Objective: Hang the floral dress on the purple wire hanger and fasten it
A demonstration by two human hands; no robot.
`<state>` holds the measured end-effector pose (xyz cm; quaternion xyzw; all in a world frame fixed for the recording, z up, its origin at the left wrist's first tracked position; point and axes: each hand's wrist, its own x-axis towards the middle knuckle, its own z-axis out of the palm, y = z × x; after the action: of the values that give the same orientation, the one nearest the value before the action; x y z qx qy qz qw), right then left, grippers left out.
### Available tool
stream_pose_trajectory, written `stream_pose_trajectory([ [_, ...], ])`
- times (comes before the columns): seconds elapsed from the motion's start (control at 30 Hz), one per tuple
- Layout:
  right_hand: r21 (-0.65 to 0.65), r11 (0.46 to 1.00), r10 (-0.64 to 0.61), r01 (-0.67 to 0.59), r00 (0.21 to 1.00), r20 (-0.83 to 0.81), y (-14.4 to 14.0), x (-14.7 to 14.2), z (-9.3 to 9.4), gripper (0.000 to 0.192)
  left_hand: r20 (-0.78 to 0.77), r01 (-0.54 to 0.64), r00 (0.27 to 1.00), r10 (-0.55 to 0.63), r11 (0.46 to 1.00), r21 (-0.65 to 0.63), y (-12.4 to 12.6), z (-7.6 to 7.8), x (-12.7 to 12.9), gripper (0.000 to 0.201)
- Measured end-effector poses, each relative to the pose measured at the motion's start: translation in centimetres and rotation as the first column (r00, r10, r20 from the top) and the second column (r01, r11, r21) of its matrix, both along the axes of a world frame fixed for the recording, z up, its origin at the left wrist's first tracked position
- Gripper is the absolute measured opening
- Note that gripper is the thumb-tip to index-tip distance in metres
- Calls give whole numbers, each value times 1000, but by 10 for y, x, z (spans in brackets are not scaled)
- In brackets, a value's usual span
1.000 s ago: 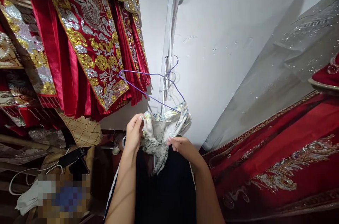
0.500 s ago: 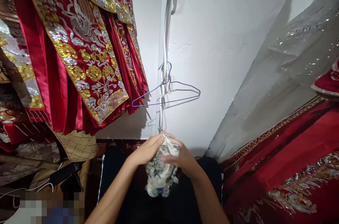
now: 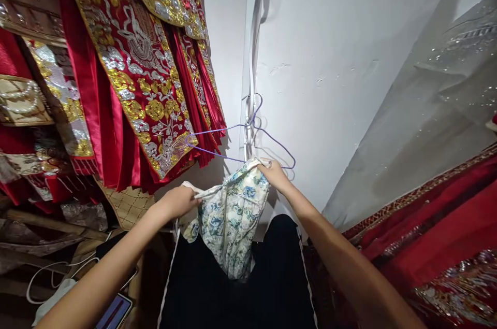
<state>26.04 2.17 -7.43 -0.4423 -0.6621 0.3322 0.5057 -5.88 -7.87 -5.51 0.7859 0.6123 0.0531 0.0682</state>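
A white garment with a blue and green floral print (image 3: pixel 238 215) is stretched between my two hands above my lap. My left hand (image 3: pixel 179 202) is closed on its upper left edge. The upper right edge is pinched in my right hand (image 3: pixel 275 173), which is raised higher and overlaps the lower bar of a purple wire hanger (image 3: pixel 221 129). That hanger hangs by its hook from a white strip on the wall. The garment's lower part drops in folds between my knees.
Red costumes with gold and silver embroidery (image 3: pixel 143 75) hang at the left. A sheer sparkly fabric (image 3: pixel 423 127) and red beaded cloth (image 3: pixel 446 235) fill the right side. A phone (image 3: pixel 114 312) and a white cable (image 3: pixel 29 287) lie at lower left.
The bunched garment has been spread open between my hands, which moved apart. My right hand rose to the hanger's bar. The hanger has turned slightly and the view has shifted a little left.
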Motion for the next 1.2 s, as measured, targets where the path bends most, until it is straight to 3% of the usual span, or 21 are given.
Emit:
stream_pose_trajectory([
  [0.13, 75, 993, -95, 94, 995, 8, -20, 38, -1, 14, 90, 106, 988, -125, 974, 199, 7, 28, -2, 36],
  [0.3, 99, 985, -152, 144, 985, 84, -42, 76, 17, 14, 172, 250, 920, -352, 865, 434, 18, 65, 16, 36],
  [0.5, 36, 999, 16, -18, 998, 59, -69, 59, 25, 22, 202, 287, 860, -469, 770, 570, 48, 90, 52, 14],
  [0.6, 126, 991, 26, -43, 990, 138, -85, 51, 24, 32, 251, 326, 811, -529, 764, 557, 66, 92, 60, 33],
  [0.67, 240, 969, -89, 55, 987, 133, -91, 58, 24, 52, 246, 325, 822, -513, 778, 537, 73, 93, 59, 39],
  [0.73, 315, 915, -278, 251, 959, 44, -91, 75, 27, 77, 206, 335, 840, -502, 779, 531, 76, 93, 57, 37],
  [0.8, 299, 872, -405, 389, 914, -7, -87, 97, 35, 83, 158, 342, 853, -497, 761, 551, 77, 95, 56, 33],
  [0.83, 257, 882, -411, 396, 912, 5, -84, 108, 41, 77, 139, 340, 857, -495, 749, 569, 78, 96, 55, 31],
  [0.9, 104, 954, -286, 280, 957, 44, -80, 125, 57, 58, 121, 306, 870, -478, 716, 627, 79, 99, 53, 29],
  [0.97, -67, 995, -76, 75, 997, -13, -79, 131, 74, 51, 157, 226, 887, -435, 704, 673, 80, 102, 49, 23],
  [1.07, -167, 977, 94, -132, 971, -218, -81, 112, 93, 52, 293, 115, 895, -335, 810, 575, 81, 105, 46, 27],
  [1.13, -197, 967, 98, -160, 951, -292, -79, 89, 98, 52, 356, 91, 891, -281, 880, 466, 79, 105, 48, 37],
  [1.2, -227, 962, 83, -153, 953, -293, -73, 66, 97, 50, 375, 103, 879, -294, 886, 453, 77, 104, 53, 36],
])
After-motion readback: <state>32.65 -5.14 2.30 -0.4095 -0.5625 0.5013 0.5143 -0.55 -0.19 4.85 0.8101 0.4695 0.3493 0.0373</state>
